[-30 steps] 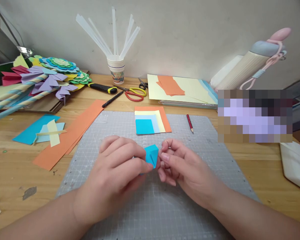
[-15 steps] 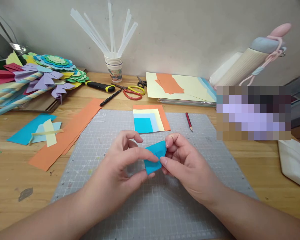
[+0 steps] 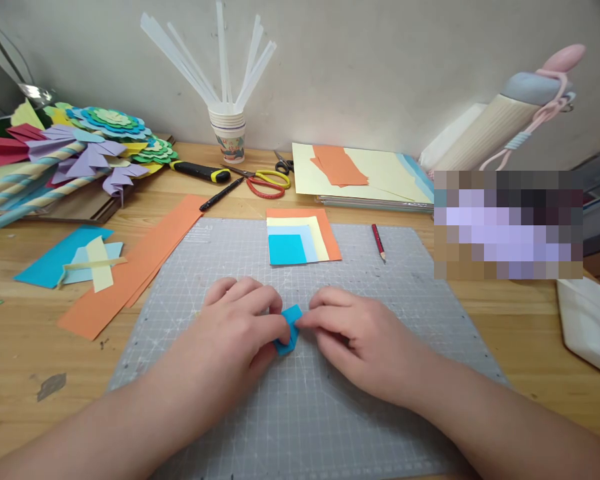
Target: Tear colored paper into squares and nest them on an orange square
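Note:
A small folded piece of blue paper lies on the grey cutting mat, partly covered by fingers. My left hand is closed on its left part, thumb and index finger pinching it. My right hand touches its right edge with bent fingertips; the thumb is tucked below. Behind the hands rests a stack of paper squares, with an orange square at the bottom, then yellow, pale blue and a bright blue square on top.
A pencil lies at the mat's right. Orange strips and blue paper lie left. Scissors, a black pen, a utility knife, a paper cup of white strips and paper flowers stand or lie behind.
The blue paper has come down from between the raised hands onto the mat and now shows smaller, folded over. Both hands have lowered and turned palm down, with the left fingers curled more.

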Tool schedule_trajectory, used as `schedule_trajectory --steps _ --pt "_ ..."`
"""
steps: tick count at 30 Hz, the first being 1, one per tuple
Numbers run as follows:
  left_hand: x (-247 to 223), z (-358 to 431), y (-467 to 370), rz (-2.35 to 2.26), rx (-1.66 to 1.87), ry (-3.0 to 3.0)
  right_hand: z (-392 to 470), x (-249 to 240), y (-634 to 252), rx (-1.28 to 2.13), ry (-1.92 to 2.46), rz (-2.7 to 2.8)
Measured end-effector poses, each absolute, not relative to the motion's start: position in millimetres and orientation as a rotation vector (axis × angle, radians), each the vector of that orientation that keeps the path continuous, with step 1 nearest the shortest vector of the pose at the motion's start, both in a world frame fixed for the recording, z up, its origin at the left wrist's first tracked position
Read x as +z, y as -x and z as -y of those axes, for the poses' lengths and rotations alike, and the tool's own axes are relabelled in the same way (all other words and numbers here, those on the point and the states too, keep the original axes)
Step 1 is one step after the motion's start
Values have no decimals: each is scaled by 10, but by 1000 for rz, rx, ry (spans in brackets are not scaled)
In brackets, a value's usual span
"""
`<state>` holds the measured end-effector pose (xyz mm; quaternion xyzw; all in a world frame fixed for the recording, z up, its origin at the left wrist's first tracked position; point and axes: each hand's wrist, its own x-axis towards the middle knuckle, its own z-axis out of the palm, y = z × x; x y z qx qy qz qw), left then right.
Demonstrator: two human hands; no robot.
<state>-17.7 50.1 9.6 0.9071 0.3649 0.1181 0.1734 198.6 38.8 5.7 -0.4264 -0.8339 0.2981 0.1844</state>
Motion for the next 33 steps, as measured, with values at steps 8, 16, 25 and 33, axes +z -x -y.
schedule_trajectory --steps 8,16,25,33 --pt "204 -529 232 -923 160 -2534 -441 116 -2043 529 777 2706" --pt "211 -558 263 -811 157 -2572 -420 150 -2036 482 762 2796" --pt "195 -567 240 -984 162 -2444 -395 153 -2015 512 768 2800" --pt "56 -545 137 -1241 244 -2274 -387 151 -2007 516 763 2799"
